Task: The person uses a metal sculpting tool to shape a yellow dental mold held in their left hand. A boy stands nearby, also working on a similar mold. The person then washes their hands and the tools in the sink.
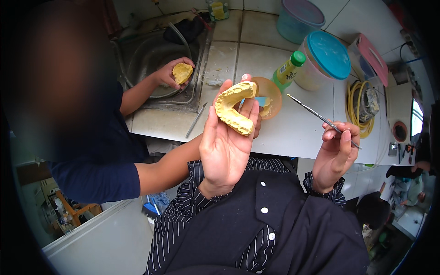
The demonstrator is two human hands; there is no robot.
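My left hand (224,146) is raised palm up and holds a yellow horseshoe-shaped dental cast (233,107) at its fingertips, teeth side facing me. My right hand (337,153) pinches a thin metal dental tool (321,119), its tip angled up and left toward the cast but apart from it. Behind the cast an orange rubber mixing bowl (270,94) sits on the white tiled counter (302,123).
A person in a dark blue top stands at left, one hand (169,73) holding a smaller yellow cast (182,72) over a steel sink (151,59). A metal spatula (196,120), a green-capped bottle (288,68), lidded plastic tubs (323,59) and a yellow coiled hose (360,107) lie on the counter.
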